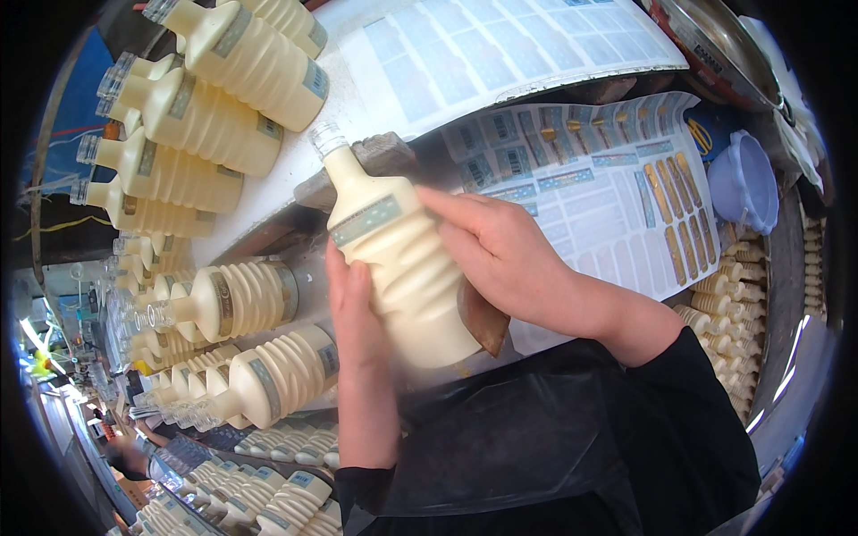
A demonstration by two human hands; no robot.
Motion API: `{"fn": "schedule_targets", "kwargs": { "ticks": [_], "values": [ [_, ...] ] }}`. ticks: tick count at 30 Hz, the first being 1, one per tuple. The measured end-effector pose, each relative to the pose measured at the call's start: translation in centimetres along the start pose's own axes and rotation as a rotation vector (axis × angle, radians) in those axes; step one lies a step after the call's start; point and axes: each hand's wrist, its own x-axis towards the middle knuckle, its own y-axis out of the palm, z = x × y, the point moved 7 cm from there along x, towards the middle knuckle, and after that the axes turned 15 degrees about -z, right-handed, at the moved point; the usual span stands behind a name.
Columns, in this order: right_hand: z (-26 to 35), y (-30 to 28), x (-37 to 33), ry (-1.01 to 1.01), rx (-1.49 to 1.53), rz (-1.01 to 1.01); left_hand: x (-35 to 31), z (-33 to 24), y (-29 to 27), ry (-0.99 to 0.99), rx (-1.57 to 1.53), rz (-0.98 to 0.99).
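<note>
A cream-coloured bottle (402, 277) with a ridged body and a clear threaded neck lies tilted before me, its neck toward the far left. My left hand (356, 313) grips its left side, the thumb against the ridges. Along its right shoulder my right hand (500, 250) presses, index finger stretched toward the end of a grey-blue dotted label (368, 219). That label runs across the bottle's shoulder. Part of a brown wedge-like piece (483, 320) shows beside the lower body, below my right hand; the bottle hides the rest. A worn grey block (382, 154) sits just behind the neck.
Label sheets (581, 210) spread to the right, partly peeled; more sheets (500, 54) cover a white board behind. Similar bottles (246, 62) are piled at the far left, with others (277, 375) nearer. A lavender bucket (744, 183) stands right. Another person (130, 457) is at lower left.
</note>
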Motion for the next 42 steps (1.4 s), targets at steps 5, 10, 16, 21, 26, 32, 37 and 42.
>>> {"fn": "schedule_targets", "kwargs": {
  "ticks": [5,10,16,21,26,32,37,42],
  "values": [
    [-0.9,0.2,0.6,0.224,0.245,0.071,-0.5,-1.1,0.5,0.100,0.197,-0.038],
    [-1.4,0.6,1.0,0.404,0.265,0.130,-1.5,-3.5,0.9,0.280,0.518,-0.166],
    [-2.5,0.5,0.9,0.414,0.113,0.076,-1.1,-3.4,0.4,0.288,0.530,-0.155],
    [-1.2,-0.2,2.6,0.050,-0.001,-0.115,-0.3,-1.6,-0.3,0.093,0.062,-0.136],
    [0.5,2.0,3.9,0.171,0.015,0.061,1.8,-2.3,-0.5,0.022,-0.064,-0.135],
    [0.5,2.3,4.6,0.103,-0.162,-0.003,2.3,-2.2,0.2,0.016,0.094,-0.154],
    [0.5,2.2,4.7,0.115,-0.220,-0.042,2.5,-1.9,0.0,0.044,0.068,-0.151],
    [1.2,2.2,4.7,0.101,-0.289,-0.067,2.5,-2.0,0.1,0.034,0.038,-0.140]
  ]
}}
